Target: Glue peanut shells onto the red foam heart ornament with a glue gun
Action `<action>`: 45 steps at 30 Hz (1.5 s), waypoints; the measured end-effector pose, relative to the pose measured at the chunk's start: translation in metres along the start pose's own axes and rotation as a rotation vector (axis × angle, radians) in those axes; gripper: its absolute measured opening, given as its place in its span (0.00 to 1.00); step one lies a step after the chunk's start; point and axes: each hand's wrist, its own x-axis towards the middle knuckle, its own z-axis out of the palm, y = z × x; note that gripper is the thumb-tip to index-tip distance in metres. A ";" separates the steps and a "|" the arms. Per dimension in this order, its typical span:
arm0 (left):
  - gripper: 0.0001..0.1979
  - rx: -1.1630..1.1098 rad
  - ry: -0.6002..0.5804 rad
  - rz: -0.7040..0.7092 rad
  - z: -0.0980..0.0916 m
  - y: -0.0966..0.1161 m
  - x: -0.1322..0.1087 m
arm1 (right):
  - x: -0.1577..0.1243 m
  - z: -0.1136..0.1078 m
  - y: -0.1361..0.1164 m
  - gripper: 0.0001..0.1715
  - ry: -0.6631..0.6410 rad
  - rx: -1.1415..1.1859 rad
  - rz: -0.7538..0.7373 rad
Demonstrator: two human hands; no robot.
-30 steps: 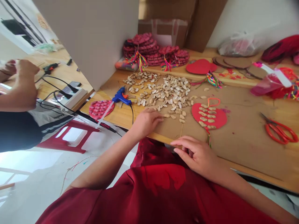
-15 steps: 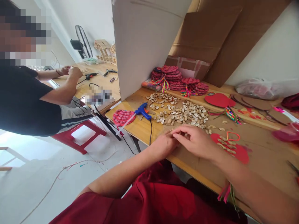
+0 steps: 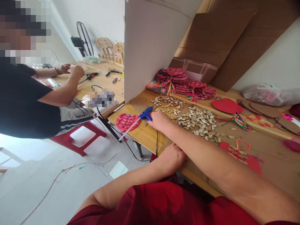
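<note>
My right hand (image 3: 160, 120) is closed around the handle of a blue hot glue gun (image 3: 145, 113), which has a long white glue stick (image 3: 128, 129) jutting from its back. The gun lies on the table beside a round pink-red piece covered in painted shells (image 3: 127, 121). Below my right forearm, at the table's front edge, my left hand (image 3: 172, 157) is curled closed; what its fingers hold, if anything, is hidden. Beyond my hands spreads a pile of peanut shells (image 3: 197, 120). Right of my forearm lies a red heart-shaped piece (image 3: 254, 162) with several shells and an orange cord loop.
Stacked red shell-covered pieces (image 3: 174, 81) with bright tassels stand at the back against a white partition (image 3: 154, 47). Red and brown heart cut-outs (image 3: 227, 106) lie back right. A co-worker (image 3: 30, 100) sits at a neighbouring table on the left. A black cord (image 3: 157, 143) hangs off the front edge.
My right hand has left my left hand and moved forward and left onto the glue gun. My left hand stays near the table's edge. The view has shifted slightly.
</note>
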 end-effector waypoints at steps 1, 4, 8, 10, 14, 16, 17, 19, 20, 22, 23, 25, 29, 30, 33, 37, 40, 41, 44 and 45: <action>0.14 0.002 -0.020 -0.008 -0.002 0.001 -0.001 | -0.001 0.000 0.002 0.10 0.021 0.053 0.006; 0.12 -0.002 -0.100 -0.044 -0.012 0.006 -0.005 | -0.010 -0.010 0.012 0.15 0.070 0.274 0.027; 0.11 -0.013 -0.173 -0.081 -0.020 0.013 -0.011 | -0.049 -0.047 0.035 0.25 0.115 0.602 0.041; 0.12 -0.051 -0.130 -0.081 -0.019 0.014 -0.014 | -0.084 -0.072 0.050 0.21 0.185 0.963 -0.012; 0.12 -0.045 -0.010 -0.091 -0.007 0.011 -0.018 | -0.173 -0.121 0.077 0.19 0.435 1.454 -0.005; 0.12 -0.056 0.036 -0.035 0.001 0.006 -0.020 | -0.218 -0.139 0.088 0.16 0.608 1.479 0.073; 0.12 -0.067 0.083 -0.028 0.004 0.004 -0.021 | -0.238 -0.145 0.093 0.15 0.650 1.481 0.118; 0.12 -0.087 0.166 -0.053 0.010 -0.003 -0.022 | -0.276 -0.150 0.102 0.17 0.721 1.452 0.215; 0.12 -0.089 0.199 -0.072 0.012 -0.006 -0.023 | -0.292 -0.150 0.106 0.18 0.758 1.436 0.271; 0.12 -0.089 0.222 -0.085 0.013 -0.011 -0.023 | -0.320 -0.144 0.112 0.22 0.808 1.426 0.409; 0.12 -0.083 0.219 -0.086 0.013 -0.012 -0.022 | -0.331 -0.139 0.115 0.24 0.808 1.443 0.468; 0.11 -0.057 0.192 -0.086 0.012 -0.014 -0.020 | -0.350 -0.129 0.120 0.27 0.812 1.479 0.545; 0.10 0.051 0.144 -0.095 0.012 -0.016 -0.015 | -0.374 -0.113 0.131 0.30 0.889 1.464 0.563; 0.09 0.072 0.138 -0.098 0.012 -0.016 -0.013 | -0.378 -0.112 0.133 0.32 0.904 1.460 0.567; 0.07 0.065 0.058 -0.090 0.006 -0.013 -0.009 | -0.383 -0.110 0.139 0.32 0.923 1.486 0.578; 0.06 -0.106 -0.057 -0.154 -0.015 0.017 -0.007 | -0.373 -0.107 0.146 0.27 0.968 1.507 0.483; 0.07 -0.495 -0.318 -0.262 -0.039 0.055 -0.008 | -0.357 -0.105 0.153 0.19 1.067 1.495 0.358; 0.08 -0.708 -0.512 -0.292 -0.048 0.067 -0.008 | -0.352 -0.105 0.156 0.17 1.093 1.490 0.335; 0.08 -1.169 -0.851 -0.312 -0.075 0.086 -0.004 | -0.345 -0.107 0.163 0.14 1.140 1.461 0.344; 0.09 -1.249 -0.840 -0.343 -0.082 0.086 -0.001 | -0.345 -0.108 0.164 0.13 1.150 1.443 0.360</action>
